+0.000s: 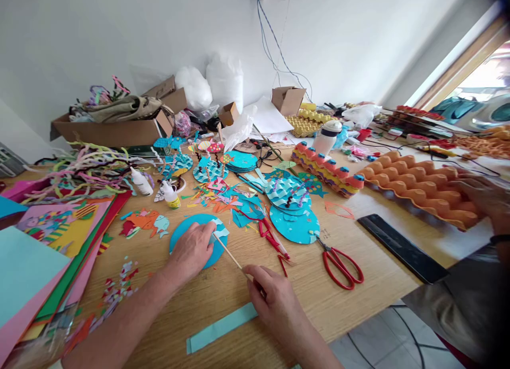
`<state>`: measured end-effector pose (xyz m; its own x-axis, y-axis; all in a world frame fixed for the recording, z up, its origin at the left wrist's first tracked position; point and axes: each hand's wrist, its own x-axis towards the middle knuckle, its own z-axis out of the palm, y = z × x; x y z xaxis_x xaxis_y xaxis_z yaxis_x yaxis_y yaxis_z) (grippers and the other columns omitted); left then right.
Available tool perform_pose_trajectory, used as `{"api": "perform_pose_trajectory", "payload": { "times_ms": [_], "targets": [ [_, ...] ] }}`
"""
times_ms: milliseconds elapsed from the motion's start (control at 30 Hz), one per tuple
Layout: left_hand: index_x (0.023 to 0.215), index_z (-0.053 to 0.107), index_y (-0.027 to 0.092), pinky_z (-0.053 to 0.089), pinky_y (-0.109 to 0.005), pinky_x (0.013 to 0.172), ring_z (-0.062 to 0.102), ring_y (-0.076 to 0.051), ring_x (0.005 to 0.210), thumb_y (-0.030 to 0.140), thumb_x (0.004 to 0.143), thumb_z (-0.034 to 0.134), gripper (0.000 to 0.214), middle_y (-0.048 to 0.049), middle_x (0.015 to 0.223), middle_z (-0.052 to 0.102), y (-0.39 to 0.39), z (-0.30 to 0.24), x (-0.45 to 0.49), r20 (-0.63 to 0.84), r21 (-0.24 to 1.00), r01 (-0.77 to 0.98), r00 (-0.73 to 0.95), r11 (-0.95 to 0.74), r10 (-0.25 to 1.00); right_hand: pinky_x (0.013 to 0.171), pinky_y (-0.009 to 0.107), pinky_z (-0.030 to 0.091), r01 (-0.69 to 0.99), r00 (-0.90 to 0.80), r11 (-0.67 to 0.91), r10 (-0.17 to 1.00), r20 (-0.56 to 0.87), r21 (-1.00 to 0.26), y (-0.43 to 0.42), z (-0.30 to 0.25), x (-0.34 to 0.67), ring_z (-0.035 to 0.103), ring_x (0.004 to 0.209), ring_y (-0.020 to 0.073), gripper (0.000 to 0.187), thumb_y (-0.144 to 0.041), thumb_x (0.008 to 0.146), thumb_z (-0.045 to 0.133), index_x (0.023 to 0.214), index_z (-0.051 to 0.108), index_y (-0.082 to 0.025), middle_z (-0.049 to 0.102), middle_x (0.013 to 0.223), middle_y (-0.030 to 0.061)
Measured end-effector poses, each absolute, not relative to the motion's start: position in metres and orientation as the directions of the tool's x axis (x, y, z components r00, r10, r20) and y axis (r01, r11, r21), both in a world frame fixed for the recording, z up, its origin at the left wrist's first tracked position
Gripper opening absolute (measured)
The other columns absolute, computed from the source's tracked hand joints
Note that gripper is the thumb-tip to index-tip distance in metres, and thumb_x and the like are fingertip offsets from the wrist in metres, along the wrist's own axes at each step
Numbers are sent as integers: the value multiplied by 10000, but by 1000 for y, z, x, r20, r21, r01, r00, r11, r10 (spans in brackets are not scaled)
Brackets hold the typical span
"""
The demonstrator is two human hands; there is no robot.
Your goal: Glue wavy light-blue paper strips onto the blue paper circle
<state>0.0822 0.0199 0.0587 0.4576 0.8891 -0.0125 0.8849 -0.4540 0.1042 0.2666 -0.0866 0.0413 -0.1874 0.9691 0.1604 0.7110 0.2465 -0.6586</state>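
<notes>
My left hand (193, 248) rests on a round blue paper disc (179, 232), its fingertips pressed on a light blue paper strip (220, 231) at the disc's upper right. In my right hand (277, 297) is a thin wooden stick (229, 253); its far tip reaches the strip beside my left fingertips. A folded light blue strip (221, 329) lies on the table near my right wrist. Red-handled scissors (341, 268) lie open to the right, by another blue disc (295, 225) with glue spots. A glue bottle (171, 195) stands behind my disc.
Paper scraps (219, 193), fish cutouts (145, 224) and finished blue discs (209, 169) spread behind my hands. Coloured paper sheets (32, 273) pile at left. A black phone (402, 248) lies at right. Another person's hand (476, 193) touches an orange egg tray (418, 183).
</notes>
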Motion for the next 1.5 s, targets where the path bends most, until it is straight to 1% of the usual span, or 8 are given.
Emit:
{"api": "perform_pose_trajectory", "payload": {
  "times_ms": [133,267,600,800,1200,1500],
  "targets": [
    [1015,509,184,410,-331,773,529,-232,907,102,771,475,260,-63,917,618,19,56,83,-10,91,889,452,-450,892,563,201,348,717,-190,244,970,154,-653,-86,39,266,538,596,115,260,-76,797,396,942,587,-176,612,733,21],
    [1039,500,187,408,-336,782,530,-228,904,90,773,457,286,-60,943,620,17,56,84,0,81,883,463,-462,886,564,200,346,726,-184,222,975,127,-651,-84,37,265,549,606,116,267,-70,796,398,936,597,-180,622,743,23],
    [1093,489,148,413,-354,790,517,-249,934,78,781,430,325,-90,974,615,16,47,82,32,45,856,513,-514,858,585,199,335,758,-186,192,980,76,-624,-84,39,265,562,652,124,276,-65,809,401,947,604,-193,626,753,23],
    [1042,526,160,411,-352,799,513,-245,925,70,790,419,289,-95,991,604,14,47,84,36,10,853,521,-521,853,586,197,326,778,-186,177,981,48,-603,-83,40,265,565,666,125,278,-67,816,404,954,605,-199,624,754,21],
    [962,572,169,410,-353,770,512,-245,873,87,814,424,225,-79,912,595,10,54,89,22,-33,846,532,-531,846,618,199,350,768,-190,174,981,41,-617,-82,38,265,586,715,135,274,-67,816,405,944,608,-200,638,787,26],
    [952,576,177,402,-349,764,504,-236,880,97,818,414,226,-71,904,596,9,55,92,4,-60,853,520,-518,854,619,199,351,782,-193,159,981,9,-602,-81,40,264,589,722,133,258,-75,818,411,923,610,-201,641,792,22]
  ]
}}
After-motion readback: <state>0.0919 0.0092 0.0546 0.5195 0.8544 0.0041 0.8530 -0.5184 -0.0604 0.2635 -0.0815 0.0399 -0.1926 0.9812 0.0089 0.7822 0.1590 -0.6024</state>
